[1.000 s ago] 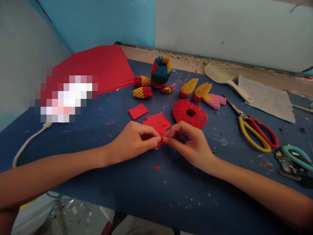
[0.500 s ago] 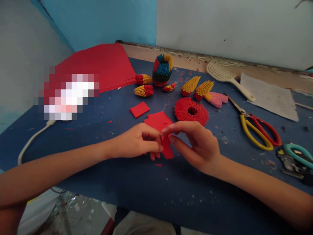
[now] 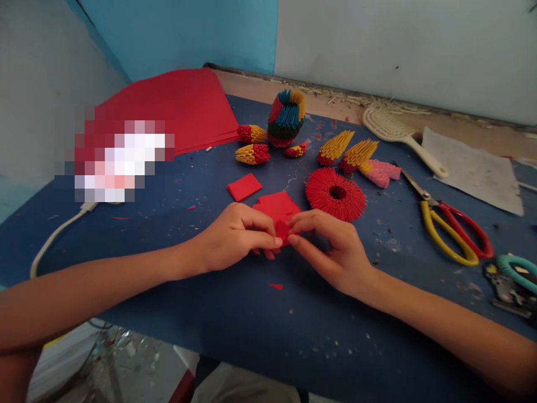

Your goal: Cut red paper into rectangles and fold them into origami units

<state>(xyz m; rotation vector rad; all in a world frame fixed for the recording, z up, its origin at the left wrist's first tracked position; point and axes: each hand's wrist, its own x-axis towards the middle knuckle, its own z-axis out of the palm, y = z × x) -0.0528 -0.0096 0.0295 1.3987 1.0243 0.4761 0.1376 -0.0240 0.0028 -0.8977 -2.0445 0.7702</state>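
Between my two hands is a small piece of red paper point(image 3: 282, 230), with a part of it bent upward. My left hand point(image 3: 241, 238) pinches its left side with thumb and fingers. On the other side, the thumb and index fingertip of my right hand point(image 3: 329, 246) close on its right edge. Just behind the fingers lie more red paper pieces point(image 3: 277, 205), partly covered by the hands. A small red paper rectangle point(image 3: 244, 187) rests a little farther back on the left. Right of it sits a red ring of folded paper pieces point(image 3: 335, 193).
The blue table point(image 3: 201, 324) carries large red sheets point(image 3: 184, 106) at the back left. Behind the hands stand a multicoloured folded-paper vase point(image 3: 286, 118) and yellow-red paper cones point(image 3: 335, 148). Scissors point(image 3: 448, 224), a hairbrush point(image 3: 403, 134) and white paper point(image 3: 470, 168) lie to the right.
The red strip that hung toward me is now bent up between my fingertips. My right hand has come slightly closer to the left one. The view has shifted a little.
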